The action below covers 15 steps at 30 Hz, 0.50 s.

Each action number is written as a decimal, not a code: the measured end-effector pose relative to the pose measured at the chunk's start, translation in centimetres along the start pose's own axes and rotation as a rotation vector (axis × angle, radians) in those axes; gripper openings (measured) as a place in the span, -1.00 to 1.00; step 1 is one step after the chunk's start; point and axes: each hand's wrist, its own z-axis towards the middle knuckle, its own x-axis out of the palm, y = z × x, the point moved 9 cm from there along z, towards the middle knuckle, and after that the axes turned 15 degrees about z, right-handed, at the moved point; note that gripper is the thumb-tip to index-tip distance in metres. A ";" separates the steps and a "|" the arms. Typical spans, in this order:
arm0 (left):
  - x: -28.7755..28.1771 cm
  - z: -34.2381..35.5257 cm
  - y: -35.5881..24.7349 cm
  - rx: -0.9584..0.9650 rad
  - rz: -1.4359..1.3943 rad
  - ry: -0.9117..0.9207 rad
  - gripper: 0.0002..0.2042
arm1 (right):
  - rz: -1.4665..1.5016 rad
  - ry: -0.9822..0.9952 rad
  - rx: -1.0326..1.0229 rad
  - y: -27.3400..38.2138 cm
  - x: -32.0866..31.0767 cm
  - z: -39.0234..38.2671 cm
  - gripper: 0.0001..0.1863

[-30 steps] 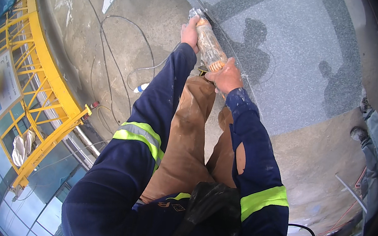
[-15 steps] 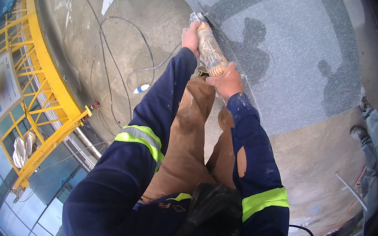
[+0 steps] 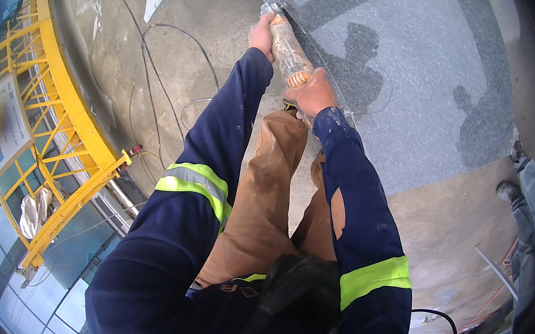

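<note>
Right hand (image 3: 316,93) hides part of the dusty power tool (image 3: 291,50)

A: Where is the long, cylindrical power tool with a grimy, whitish-and-orange body (image 3: 289,47)?
B: Upper middle of the frame, slanting, its grey head (image 3: 270,9) toward the upper left.
A: And at the other end?
B: A ribbed orange section (image 3: 298,78), lower and farther right.

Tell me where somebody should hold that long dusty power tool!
Probably two-handed, from the person's end: right hand at the rear by the orange vents, left hand nearer the front. The power tool is long and slim, so spread grips should steady it; its far tip is at the edge of the grey slab, so best avoid that.
</note>
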 end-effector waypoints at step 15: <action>0.8 -3.6 2.1 -0.012 -0.032 -0.115 -0.59 | 0.047 -0.026 0.003 -3.3 -0.9 -2.3 -0.23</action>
